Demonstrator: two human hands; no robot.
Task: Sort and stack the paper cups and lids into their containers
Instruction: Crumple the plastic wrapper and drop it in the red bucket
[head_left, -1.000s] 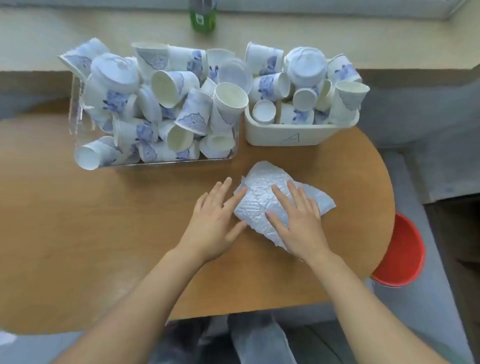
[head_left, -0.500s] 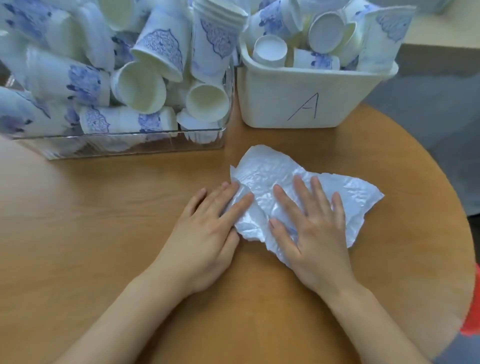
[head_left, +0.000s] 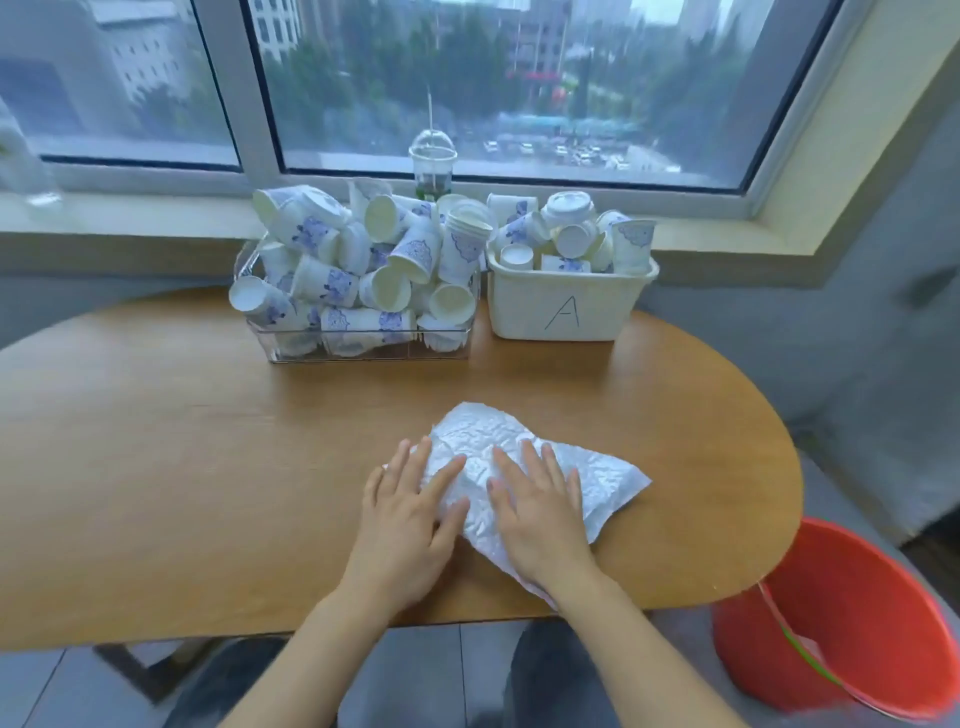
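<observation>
Your left hand (head_left: 410, 525) and right hand (head_left: 540, 514) lie flat, fingers straight and slightly spread, pressing the crumpled white plastic bag (head_left: 498, 457) on the wooden table (head_left: 182, 467). The paper cups (head_left: 363, 270) sit well beyond the bag, heaped in the clear container (head_left: 363, 348); more fill the white bin marked A (head_left: 566, 306) just to that container's right. You cannot tell lids from cup bottoms in the heaps. A domed drink cup (head_left: 432, 166) stands behind on the windowsill, and a red bucket (head_left: 841, 623), cut off, sits off the table's right end.
</observation>
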